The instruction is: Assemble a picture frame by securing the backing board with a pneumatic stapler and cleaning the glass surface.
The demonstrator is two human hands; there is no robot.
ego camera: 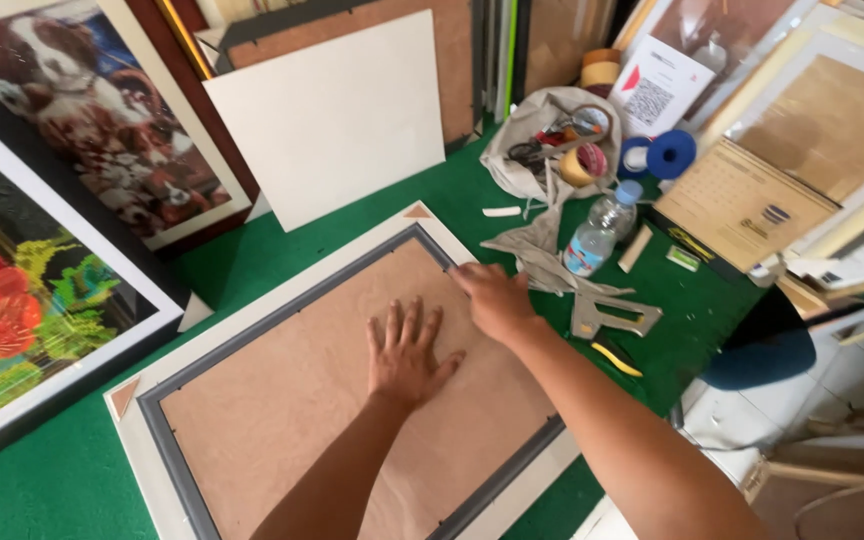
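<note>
A picture frame (287, 300) lies face down on the green table, with a pale outer border, a grey inner rim and a brown backing board (292, 400) set in it. My left hand (407, 350) rests flat on the backing board with fingers spread. My right hand (492, 297) is at the frame's right edge, fingertips pressing on the grey rim near the top corner. Neither hand holds a tool.
A metal point-driver tool (607, 312) and a yellow-handled tool (617, 360) lie right of the frame. A water bottle (600, 228), tape rolls (657, 155), a grey cloth bag (542, 140), a white board (337, 115) and framed pictures (52, 200) surround the work area.
</note>
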